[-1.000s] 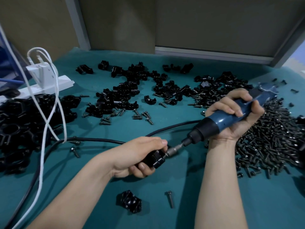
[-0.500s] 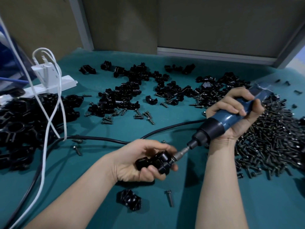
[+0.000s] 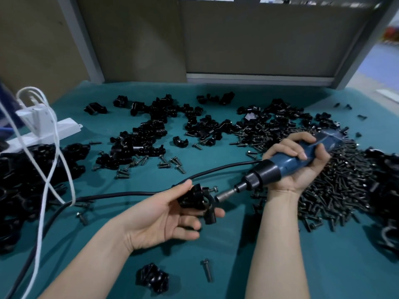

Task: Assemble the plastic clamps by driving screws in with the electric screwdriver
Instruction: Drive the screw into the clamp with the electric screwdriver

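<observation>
"Starting at the left, what lies on the teal-covered desk point(image 3: 323, 266)?"

"A white power strip point(image 3: 67, 126), with white cables point(image 3: 50, 173) draped over a heap of black plastic clamp parts point(image 3: 19, 190). Loose black clamp halves point(image 3: 138, 143) are scattered mid-desk, short screws among them."

"And the hands?"

"The left hand point(image 3: 159, 219) is palm up above the desk, thumb on top and fingers underneath, pinching a black plastic clamp point(image 3: 194, 199). One screw head point(image 3: 213, 188) stands out of it. The right hand point(image 3: 302, 169) is wrapped around a blue electric screwdriver point(image 3: 287, 162) tilted down to the left, its metal bit point(image 3: 226, 194) meeting the clamp's right side."

"Between the forearms?"

"A lone black clamp piece point(image 3: 152, 281) and a single loose screw point(image 3: 206, 270), lying apart."

"Further right?"

"A big pile of black screws point(image 3: 345, 190), just beside the right wrist."
</observation>
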`<act>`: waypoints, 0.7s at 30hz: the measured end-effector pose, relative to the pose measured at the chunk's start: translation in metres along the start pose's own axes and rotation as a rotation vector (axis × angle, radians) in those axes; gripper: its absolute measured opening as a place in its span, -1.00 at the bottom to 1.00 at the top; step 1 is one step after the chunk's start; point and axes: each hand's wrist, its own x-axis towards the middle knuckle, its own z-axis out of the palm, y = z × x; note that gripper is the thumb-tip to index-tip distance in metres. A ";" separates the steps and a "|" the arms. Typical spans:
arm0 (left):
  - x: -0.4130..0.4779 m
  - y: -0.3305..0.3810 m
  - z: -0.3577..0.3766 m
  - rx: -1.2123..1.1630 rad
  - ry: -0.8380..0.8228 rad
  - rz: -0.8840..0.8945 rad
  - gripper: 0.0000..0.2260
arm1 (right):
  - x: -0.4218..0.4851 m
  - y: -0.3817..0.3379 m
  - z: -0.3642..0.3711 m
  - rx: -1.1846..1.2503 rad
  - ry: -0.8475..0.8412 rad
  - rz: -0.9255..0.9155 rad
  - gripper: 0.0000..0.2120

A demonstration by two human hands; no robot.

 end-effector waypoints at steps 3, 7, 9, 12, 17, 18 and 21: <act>0.007 -0.007 0.004 0.050 0.226 0.109 -0.53 | 0.000 0.000 -0.001 -0.015 0.012 -0.012 -0.83; 0.011 -0.010 0.009 0.064 0.400 0.228 -0.56 | 0.001 0.000 -0.002 -0.013 0.017 -0.031 -0.81; 0.011 -0.010 0.012 0.069 0.410 0.281 -0.60 | 0.002 0.000 -0.002 -0.023 0.031 -0.042 -0.81; 0.010 -0.010 0.013 0.076 0.435 0.309 -0.52 | 0.002 -0.002 -0.004 -0.048 0.059 -0.079 -0.88; 0.006 -0.009 0.018 0.076 0.345 0.348 -0.55 | 0.003 -0.001 -0.005 -0.094 0.103 -0.129 -0.82; 0.007 -0.010 0.019 0.110 0.365 0.357 -0.58 | 0.003 -0.001 -0.005 -0.103 0.104 -0.132 -0.83; 0.010 -0.015 0.022 0.272 0.427 0.358 -0.70 | 0.003 0.002 -0.004 -0.094 0.091 -0.117 -0.84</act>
